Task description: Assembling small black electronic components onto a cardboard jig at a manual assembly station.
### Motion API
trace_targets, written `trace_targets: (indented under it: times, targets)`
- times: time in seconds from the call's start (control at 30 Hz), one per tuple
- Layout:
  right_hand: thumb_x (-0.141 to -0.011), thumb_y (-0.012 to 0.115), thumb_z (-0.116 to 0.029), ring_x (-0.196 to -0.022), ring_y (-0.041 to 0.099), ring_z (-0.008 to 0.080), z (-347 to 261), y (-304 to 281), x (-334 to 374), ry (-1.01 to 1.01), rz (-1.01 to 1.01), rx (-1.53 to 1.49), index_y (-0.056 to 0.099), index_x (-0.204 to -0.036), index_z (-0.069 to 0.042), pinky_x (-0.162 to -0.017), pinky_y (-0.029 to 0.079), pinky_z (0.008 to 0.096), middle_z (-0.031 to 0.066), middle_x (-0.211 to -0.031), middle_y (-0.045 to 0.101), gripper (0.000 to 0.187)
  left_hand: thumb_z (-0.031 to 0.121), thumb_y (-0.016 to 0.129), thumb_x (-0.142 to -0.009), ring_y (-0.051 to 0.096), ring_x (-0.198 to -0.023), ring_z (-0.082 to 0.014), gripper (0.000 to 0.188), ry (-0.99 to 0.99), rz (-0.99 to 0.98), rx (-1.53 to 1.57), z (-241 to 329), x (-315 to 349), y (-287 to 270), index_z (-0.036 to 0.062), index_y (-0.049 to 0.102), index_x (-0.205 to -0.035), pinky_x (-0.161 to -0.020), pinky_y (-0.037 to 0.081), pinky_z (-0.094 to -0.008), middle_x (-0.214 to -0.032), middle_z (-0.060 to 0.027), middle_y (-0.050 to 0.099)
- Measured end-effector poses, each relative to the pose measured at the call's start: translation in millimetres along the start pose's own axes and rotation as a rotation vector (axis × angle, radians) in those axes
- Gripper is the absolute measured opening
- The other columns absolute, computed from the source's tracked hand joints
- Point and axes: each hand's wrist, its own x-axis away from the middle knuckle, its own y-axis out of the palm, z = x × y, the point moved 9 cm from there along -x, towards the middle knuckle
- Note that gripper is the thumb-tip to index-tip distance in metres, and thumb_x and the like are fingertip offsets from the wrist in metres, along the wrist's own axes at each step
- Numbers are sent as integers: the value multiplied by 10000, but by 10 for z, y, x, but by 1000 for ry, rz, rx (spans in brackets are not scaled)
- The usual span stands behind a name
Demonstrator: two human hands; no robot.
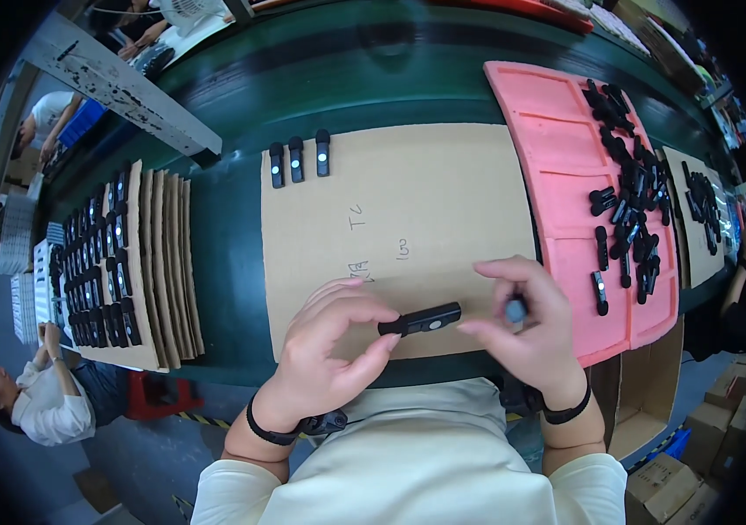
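Between the thumb and fingertips of my left hand (325, 346) is a small black clip-on microphone (430, 320), with a dark rounded end and a pale round dot on its body. It lies nearly level over the near edge of a brown cardboard sheet (452, 192). My right hand (537, 337) is curled round a short pen-like tool, whose grey-blue end (515, 309) shows; most of it is hidden by the fingers. The right fingertips are close to the microphone's right end but apart from it. Three similar microphones (296, 161) stand in a row at the sheet's far left corner.
At right, a pink foam tray (557, 210) bears a heap of black microphones (631, 206). Left, stacked cardboard sheets (185, 293) carry microphones in rows (97, 271). A chipped metal post (124, 83) rises at far left of the green table (347, 87). People sit nearby.
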Motion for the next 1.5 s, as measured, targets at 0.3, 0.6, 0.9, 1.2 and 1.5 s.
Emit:
trace_targets:
  times: [0.3, 0.6, 0.9, 1.2, 1.5]
  targets:
    - [-757, 778, -41, -642, 532, 138, 122, 235, 119, 14, -21, -337, 682, -1036, -8, -576, 402, 248, 56, -763, 603, 297, 29, 739, -734, 651, -848, -250, 220, 122, -4, -5, 157, -15, 31, 22, 645, -933, -977, 442, -499, -874, -120, 677]
    - [-738, 792, -15, -652, 551, 145, 91, 269, 128, -58, 2, -296, 692, -1018, -20, -560, 407, 250, 70, -811, 629, 297, 94, 784, -756, 646, -811, -253, 254, 79, -29, -14, 49, 48, 51, 6, 662, -961, -971, 445, -504, -867, -117, 675]
    - [-734, 808, -36, -624, 495, 119, 14, 256, 121, -118, 28, -237, 675, -1034, -16, -537, 357, 238, 57, -815, 602, 329, 93, 796, -751, 640, -839, -240, 302, 45, -17, 101, -11, 59, 44, 0, 649, -999, -1000, 410, -521, -875, -107, 670]
    - [-740, 806, -41, -611, 475, 116, -32, 281, 130, -193, 49, -201, 668, -1037, -9, -537, 350, 250, 52, -801, 589, 329, 56, 790, -723, 621, -776, -224, 268, 80, -43, 56, 32, 38, 73, 20, 658, -953, -997, 404, -528, -865, -89, 661]
    - [-741, 805, -40, -617, 476, 106, -5, 300, 120, -157, 36, -239, 661, -1023, -9, -545, 351, 240, 54, -810, 584, 319, 41, 765, -730, 622, -755, -215, 227, 128, -36, 20, 54, 29, 64, 37, 660, -931, -1004, 398, -535, -847, -70, 653]
